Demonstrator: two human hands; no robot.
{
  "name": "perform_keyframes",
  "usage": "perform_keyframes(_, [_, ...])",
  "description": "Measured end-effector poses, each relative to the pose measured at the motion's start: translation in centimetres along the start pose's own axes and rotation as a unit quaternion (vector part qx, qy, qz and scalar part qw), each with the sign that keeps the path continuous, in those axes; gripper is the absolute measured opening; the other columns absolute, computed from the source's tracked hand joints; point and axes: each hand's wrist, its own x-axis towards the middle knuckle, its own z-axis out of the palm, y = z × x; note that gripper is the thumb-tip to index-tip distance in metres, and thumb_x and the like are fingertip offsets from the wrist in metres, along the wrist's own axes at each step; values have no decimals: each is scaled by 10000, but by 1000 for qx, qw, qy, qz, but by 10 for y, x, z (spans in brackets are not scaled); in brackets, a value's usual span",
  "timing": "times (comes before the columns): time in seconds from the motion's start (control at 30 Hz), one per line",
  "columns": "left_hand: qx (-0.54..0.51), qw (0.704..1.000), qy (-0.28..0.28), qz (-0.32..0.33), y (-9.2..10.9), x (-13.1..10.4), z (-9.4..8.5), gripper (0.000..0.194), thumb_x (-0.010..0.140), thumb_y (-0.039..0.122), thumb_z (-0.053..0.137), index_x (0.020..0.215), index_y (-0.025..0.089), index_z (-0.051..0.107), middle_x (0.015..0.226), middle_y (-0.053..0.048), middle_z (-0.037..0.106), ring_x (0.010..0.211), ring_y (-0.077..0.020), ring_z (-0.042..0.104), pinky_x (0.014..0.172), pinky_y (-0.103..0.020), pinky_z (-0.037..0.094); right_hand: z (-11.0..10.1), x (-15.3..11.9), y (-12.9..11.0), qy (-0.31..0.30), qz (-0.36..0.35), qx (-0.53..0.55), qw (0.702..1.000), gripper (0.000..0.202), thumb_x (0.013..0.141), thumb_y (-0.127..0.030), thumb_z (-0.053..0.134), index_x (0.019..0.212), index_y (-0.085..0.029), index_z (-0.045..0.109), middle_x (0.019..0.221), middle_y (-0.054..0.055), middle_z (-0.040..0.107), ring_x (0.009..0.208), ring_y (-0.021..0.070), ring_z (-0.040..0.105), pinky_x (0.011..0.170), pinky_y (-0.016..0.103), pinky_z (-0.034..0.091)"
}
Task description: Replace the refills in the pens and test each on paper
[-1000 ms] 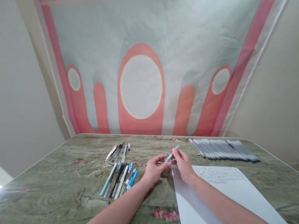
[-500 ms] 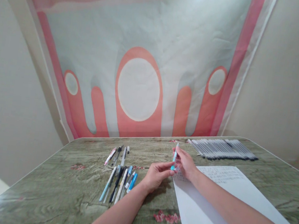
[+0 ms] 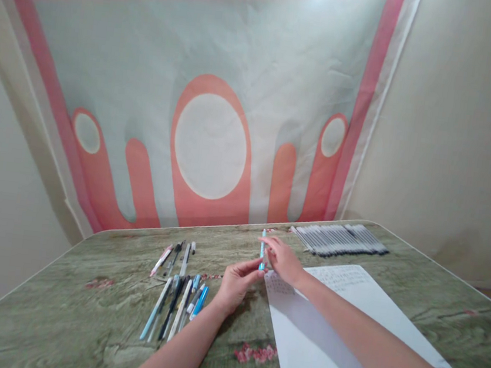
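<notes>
Between my two hands a light blue pen (image 3: 263, 246) stands nearly upright above the table. My left hand (image 3: 236, 284) pinches its lower end between thumb and fingers. The fingers of my right hand (image 3: 283, 260) close on its upper part from the right. Under my right hand and forearm lies a white sheet of paper (image 3: 322, 328) with handwritten lines along its far part. Left of my left hand several pens (image 3: 175, 309) lie side by side, in white, black and blue.
A row of many thin clear pens or refills (image 3: 339, 240) lies at the table's far right. More pens and a pink-and-white one (image 3: 161, 260) lie at the back left. A printed cloth (image 3: 226, 40) hangs behind the wood-patterned table (image 3: 79, 319).
The view has turned to the right, so everything appears further left. My right hand's fingers have shifted on the upper part of the pen, which remains between my hands.
</notes>
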Motion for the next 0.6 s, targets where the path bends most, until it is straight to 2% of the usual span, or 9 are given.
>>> perform_keyframes(0.1, [28, 999, -6, 27, -1, -3, 8, 525, 638, 292, 709, 1135, 190, 577, 1017, -84, 654, 877, -197, 618, 860, -353, 446, -10, 4, -4, -4, -11, -91, 996, 301, 810, -301, 481, 1087, -250, 588, 1038, 68, 586, 771, 172, 562, 742, 326, 424])
perform_keyframes(0.2, [159, 983, -50, 80, 5, -16, 23, 604, 667, 307, 686, 1232, 244, 483, 1044, -88, 634, 894, -201, 609, 856, -361, 445, -30, 15, -12, 40, -27, -123, 991, 280, 829, -307, 453, 1056, -243, 603, 992, 61, 620, 822, 184, 564, 772, 322, 406])
perform_keyframes(0.27, [282, 938, -160, 121, 12, -28, 34, 493, 674, 340, 678, 1147, 258, 566, 1105, -90, 611, 1032, -241, 551, 941, -369, 378, -50, 21, -17, 71, -30, -113, 991, 275, 824, -342, 459, 1014, -233, 626, 926, 56, 645, 793, 185, 573, 746, 313, 409])
perform_keyframes(0.33, [356, 871, -296, 163, 18, -39, 43, 464, 709, 374, 638, 1154, 263, 566, 1186, -91, 567, 1144, -266, 471, 993, -375, 316, -71, 22, -19, 77, -12, -88, 993, 281, 804, -380, 482, 972, -221, 641, 847, 49, 658, 711, 175, 580, 671, 294, 417])
perform_keyframes(0.37, [381, 842, -338, 180, 20, -43, 47, 484, 725, 390, 619, 1185, 263, 541, 1224, -92, 538, 1186, -274, 427, 1011, -382, 288, -82, 18, -18, 73, 3, -77, 994, 279, 792, -390, 494, 950, -215, 645, 802, 42, 658, 671, 169, 578, 637, 285, 416])
perform_keyframes(0.43, [419, 801, -376, 203, 21, -47, 51, 529, 753, 419, 577, 1248, 264, 476, 1282, -91, 486, 1235, -280, 364, 1030, -399, 252, -101, 2, -12, 71, 46, -64, 994, 266, 772, -393, 511, 906, -202, 638, 689, 20, 636, 582, 153, 558, 573, 269, 406])
perform_keyframes(0.6, [492, 751, -384, 216, 13, -44, 49, 532, 783, 491, 499, 1257, 255, 450, 1318, -79, 448, 1238, -273, 360, 1024, -421, 261, -136, -67, 21, 82, 175, -65, 979, 205, 739, -382, 521, 772, -185, 565, 523, -33, 527, 466, 120, 479, 465, 235, 359])
